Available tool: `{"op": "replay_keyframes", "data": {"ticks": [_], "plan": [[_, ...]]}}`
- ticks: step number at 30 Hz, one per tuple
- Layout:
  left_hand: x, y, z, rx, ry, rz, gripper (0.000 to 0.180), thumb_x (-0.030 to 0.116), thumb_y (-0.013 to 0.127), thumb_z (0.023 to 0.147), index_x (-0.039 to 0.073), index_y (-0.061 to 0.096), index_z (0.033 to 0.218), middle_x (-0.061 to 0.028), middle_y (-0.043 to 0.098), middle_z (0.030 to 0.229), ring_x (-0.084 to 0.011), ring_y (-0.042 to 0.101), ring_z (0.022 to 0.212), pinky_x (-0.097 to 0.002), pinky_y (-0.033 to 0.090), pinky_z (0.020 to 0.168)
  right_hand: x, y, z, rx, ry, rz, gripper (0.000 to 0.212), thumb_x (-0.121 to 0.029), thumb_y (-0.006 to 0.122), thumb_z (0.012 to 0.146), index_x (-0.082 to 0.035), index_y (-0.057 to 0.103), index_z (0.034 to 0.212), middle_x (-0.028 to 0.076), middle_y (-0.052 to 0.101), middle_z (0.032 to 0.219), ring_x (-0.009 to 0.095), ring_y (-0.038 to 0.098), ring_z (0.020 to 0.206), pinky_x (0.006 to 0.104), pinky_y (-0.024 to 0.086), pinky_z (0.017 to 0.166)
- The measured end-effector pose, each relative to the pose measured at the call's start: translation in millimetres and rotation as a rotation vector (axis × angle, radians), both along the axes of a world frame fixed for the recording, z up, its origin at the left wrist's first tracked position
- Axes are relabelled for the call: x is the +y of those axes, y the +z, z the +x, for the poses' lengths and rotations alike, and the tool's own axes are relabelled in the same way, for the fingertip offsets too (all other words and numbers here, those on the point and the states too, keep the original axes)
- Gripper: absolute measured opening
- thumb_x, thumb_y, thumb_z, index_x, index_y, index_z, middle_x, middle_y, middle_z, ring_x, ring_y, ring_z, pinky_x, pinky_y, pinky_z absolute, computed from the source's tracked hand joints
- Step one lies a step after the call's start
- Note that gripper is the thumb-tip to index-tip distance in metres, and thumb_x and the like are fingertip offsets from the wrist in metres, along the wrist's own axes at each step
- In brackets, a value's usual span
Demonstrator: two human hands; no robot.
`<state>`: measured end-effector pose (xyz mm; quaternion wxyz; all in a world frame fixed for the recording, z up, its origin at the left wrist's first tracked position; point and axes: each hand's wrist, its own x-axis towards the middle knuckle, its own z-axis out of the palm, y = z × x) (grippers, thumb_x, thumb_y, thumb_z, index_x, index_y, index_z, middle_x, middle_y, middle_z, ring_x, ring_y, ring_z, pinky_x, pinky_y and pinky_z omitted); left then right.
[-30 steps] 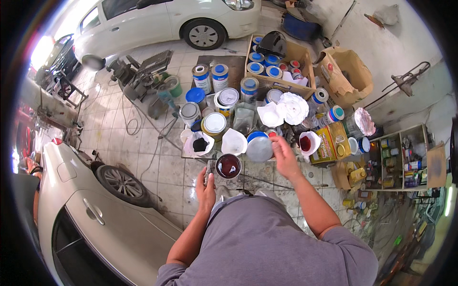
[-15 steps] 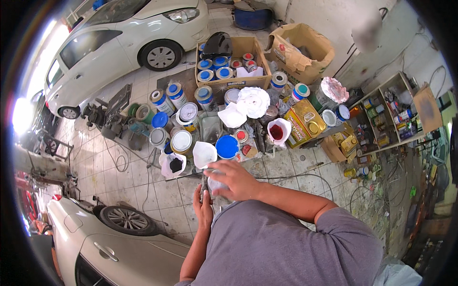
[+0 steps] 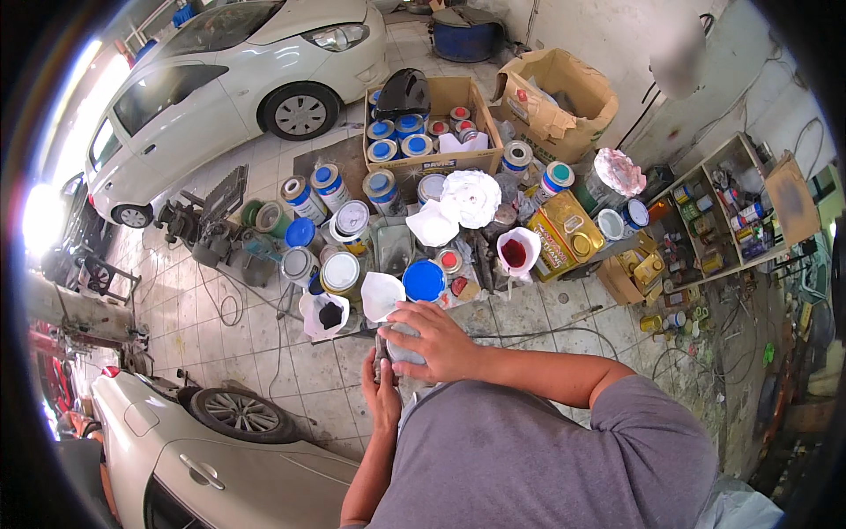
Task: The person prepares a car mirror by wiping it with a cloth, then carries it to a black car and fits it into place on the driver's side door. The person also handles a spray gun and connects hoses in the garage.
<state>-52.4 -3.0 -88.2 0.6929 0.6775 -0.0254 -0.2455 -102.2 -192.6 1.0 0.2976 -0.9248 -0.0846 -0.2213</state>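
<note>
Two hands meet low in my head view, just beyond the dark-grey cotton shirt (image 3: 538,450). I see the right hand (image 3: 436,342) spread across a round, pale-grey lid (image 3: 405,354), fingers over its far side and thumb by its near edge, so the lid sits held within that span. The left hand (image 3: 382,401) pinches a narrow, dark-grey, metal-looking piece (image 3: 381,349) between thumb and fingers, at the lid's left edge. Whether that piece joins whatever lies under the lid I cannot tell, since the right hand hides most of it.

What matters most to me is how the two lie side by side: the piece's long axis points away from the shirt, while the lid's round face looks up at me. The right hand is nearer the lid, coming across from the right; the left is nearer the piece, reaching from below.

Just beyond the right hand's fingers stand a white, scalloped-edged cup (image 3: 382,295) and a can topped by a bright-blue disc (image 3: 424,280).
</note>
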Motion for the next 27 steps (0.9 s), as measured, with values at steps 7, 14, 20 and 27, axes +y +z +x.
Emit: {"op": "replay_keyframes", "data": {"ticks": [7,14,20,27], "plan": [[10,-23,16,0.003,0.067,-0.052,0.043,0.022,0.055,0.105,0.003,0.048,0.142,-0.0008,0.058,0.099,-0.0058,0.048,0.073,-0.0222,0.040,0.062,21,-6,27,0.040,-0.137,0.048,0.060,-0.042,0.065,0.093,-0.008,0.054,0.141,0.018,0.052,0.136,0.041,0.044,0.134,0.0538,0.034,0.111],[-17,2,27,0.063,0.204,-0.121,0.039,0.024,0.058,0.104,0.007,0.050,0.138,-0.0004,0.057,0.095,-0.0061,0.050,0.071,-0.0231,0.044,0.063,-160,-46,56,0.031,-0.537,0.304,0.045,-0.021,0.076,0.085,-0.006,0.062,0.126,0.017,0.063,0.126,0.035,0.060,0.118,0.0425,0.047,0.102],[-50,18,16,0.115,0.276,-0.170,0.036,0.026,0.058,0.104,0.010,0.047,0.134,0.0022,0.051,0.082,-0.0069,0.044,0.067,-0.0283,0.045,0.064,-389,-37,47,0.308,-0.975,-0.007,0.042,-0.023,0.079,0.078,-0.011,0.067,0.117,0.019,0.065,0.115,0.039,0.061,0.111,0.0440,0.049,0.096],[-120,22,-1,0.167,0.408,-0.139,0.034,0.027,0.060,0.103,0.011,0.047,0.131,0.0014,0.049,0.080,-0.0096,0.043,0.066,-0.0305,0.043,0.062,-299,-107,78,0.258,-0.245,-0.686,0.032,-0.029,0.071,0.084,-0.019,0.070,0.115,0.019,0.059,0.131,0.041,0.057,0.120,0.0564,0.041,0.101]]}}
